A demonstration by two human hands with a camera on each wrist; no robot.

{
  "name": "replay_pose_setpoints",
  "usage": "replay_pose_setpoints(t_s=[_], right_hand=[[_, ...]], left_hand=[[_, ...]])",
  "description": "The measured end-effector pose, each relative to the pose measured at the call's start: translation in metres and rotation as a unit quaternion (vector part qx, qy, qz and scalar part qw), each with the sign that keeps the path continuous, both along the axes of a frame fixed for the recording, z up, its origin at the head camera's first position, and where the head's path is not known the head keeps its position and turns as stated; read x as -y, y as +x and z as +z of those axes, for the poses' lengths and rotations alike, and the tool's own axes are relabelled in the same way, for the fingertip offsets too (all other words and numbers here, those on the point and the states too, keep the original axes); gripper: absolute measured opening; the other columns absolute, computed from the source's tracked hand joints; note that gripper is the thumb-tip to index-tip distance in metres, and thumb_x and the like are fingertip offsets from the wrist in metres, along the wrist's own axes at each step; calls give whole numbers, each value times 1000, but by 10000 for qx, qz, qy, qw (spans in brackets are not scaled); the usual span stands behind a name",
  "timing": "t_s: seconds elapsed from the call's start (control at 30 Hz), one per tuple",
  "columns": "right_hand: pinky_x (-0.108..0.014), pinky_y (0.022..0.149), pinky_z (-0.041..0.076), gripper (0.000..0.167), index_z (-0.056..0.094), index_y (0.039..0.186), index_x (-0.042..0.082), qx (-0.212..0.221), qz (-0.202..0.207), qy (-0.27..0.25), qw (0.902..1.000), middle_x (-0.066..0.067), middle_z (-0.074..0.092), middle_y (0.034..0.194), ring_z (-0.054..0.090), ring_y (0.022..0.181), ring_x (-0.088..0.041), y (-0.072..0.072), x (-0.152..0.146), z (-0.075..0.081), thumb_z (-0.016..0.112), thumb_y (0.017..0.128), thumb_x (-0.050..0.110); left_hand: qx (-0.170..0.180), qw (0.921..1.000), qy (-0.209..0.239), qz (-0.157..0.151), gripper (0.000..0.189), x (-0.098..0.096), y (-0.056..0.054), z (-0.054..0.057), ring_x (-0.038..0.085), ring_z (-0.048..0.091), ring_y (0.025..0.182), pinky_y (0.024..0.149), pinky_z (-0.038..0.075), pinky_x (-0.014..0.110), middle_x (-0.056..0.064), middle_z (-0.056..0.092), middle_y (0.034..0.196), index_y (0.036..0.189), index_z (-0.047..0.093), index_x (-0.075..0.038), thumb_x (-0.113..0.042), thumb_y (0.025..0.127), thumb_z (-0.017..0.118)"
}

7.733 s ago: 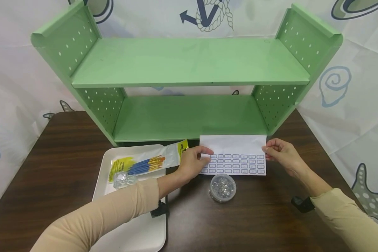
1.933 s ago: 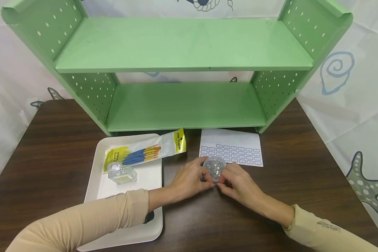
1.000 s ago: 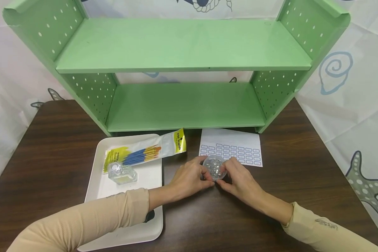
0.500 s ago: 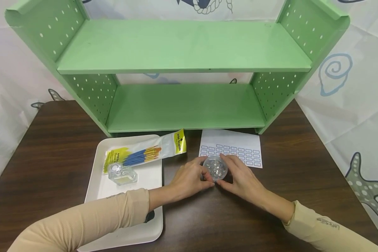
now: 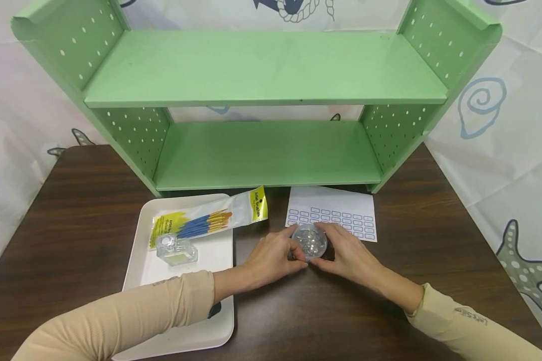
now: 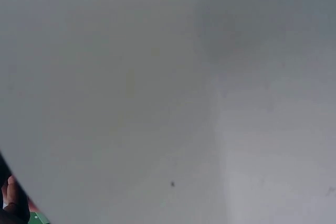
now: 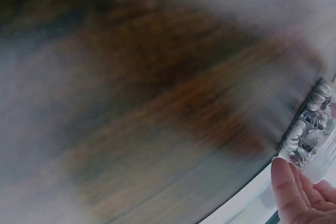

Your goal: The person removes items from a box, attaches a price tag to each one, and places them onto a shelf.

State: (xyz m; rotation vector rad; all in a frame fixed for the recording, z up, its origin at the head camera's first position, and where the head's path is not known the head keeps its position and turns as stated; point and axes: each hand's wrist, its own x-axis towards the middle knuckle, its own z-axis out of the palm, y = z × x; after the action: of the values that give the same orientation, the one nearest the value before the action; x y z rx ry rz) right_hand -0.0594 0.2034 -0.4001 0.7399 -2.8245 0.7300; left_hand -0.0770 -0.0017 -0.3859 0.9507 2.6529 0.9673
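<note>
Nearest me, 2 beige sleeves (image 5: 171, 303) reach in from the near side of the round clear container (image 5: 310, 245), which sits on the dark table (image 5: 298, 321) with shiny pieces inside. My left hand (image 5: 275, 254) holds its left side, fingers curled in close; my right hand (image 5: 352, 254), here's the change, has just spread from a narrow pinch at the rim to a wider grip on its right side. That, I'd judge, steadies the container between 2 hands. Lid on or off? Can't tell. Left of the container, the white tray (image 5: 198, 333) carries a glass bottle (image 5: 177, 253) and a packet of brushes (image 5: 200, 225) poking past its edge. Just behind the container, the printed sheet (image 5: 331, 199) lies askew, out of my grasp now; beyond it stands the green shelf (image 5: 262, 67), then patterned cloth (image 5: 524, 190).
</note>
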Motion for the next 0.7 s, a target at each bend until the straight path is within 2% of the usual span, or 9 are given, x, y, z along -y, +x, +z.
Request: replay_pose_setpoints(t_s=[0.17,0.3,0.47,0.7], right_hand=[[-41,86,52,68,53,122,-2,78,34,0,10000,-16,62,117,61,106,-29,-1,1,0,83,69,28],[-43,89,51,68,52,123,-2,88,49,27,9999,-17,61,119,60,108,-31,-2,0,1,82,70,28],[-44,90,50,68,52,123,-2,133,48,44,9999,-18,61,120,59,109,-31,-1,0,2,82,70,28],[-45,90,50,67,52,124,-1,204,31,16,9998,-17,60,120,58,110,-31,-1,0,0,81,71,27]], left_hand=[[97,9999,113,8,10,1,-1,0,2,38,50,55,44,22,23,50,134,69,71,-16,-18,74,79],[187,9996,203,7,11,1,-2,1,1,35,46,46,37,19,23,50,134,68,69,-15,-16,75,78],[190,9996,229,-13,12,2,-2,1,1,35,45,45,36,18,24,49,135,67,68,-15,-14,74,78],[149,9997,204,1,13,3,-3,0,3,40,49,50,40,20,20,52,134,66,66,-15,-11,72,77]])
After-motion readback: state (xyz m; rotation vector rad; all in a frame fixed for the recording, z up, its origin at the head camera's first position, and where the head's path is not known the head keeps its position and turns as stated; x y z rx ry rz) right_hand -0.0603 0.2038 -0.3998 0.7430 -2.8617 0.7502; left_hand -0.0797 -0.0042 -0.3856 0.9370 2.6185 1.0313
